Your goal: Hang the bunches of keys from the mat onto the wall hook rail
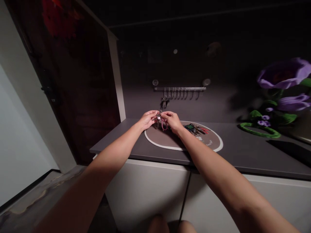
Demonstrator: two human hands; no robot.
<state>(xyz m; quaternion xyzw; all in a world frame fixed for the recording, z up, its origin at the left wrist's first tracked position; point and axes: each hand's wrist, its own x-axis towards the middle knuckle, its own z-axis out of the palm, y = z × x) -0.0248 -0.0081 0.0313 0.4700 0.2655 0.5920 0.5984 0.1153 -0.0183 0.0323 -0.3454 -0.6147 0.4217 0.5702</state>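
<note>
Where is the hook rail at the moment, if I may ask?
The hook rail is mounted on the back wall, straight ahead in the head view, above both hands and the oval mat.

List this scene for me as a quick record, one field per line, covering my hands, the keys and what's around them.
Left hand: left hand pinching a small key bunch
Right hand: right hand on the same bunch, by its pink strap
Below: oval mat on a grey counter
On mat: pile of keys
On wall: hook rail, keys hanging near its left end
Right side: purple flowers, green ring
Lighting: dim
</note>
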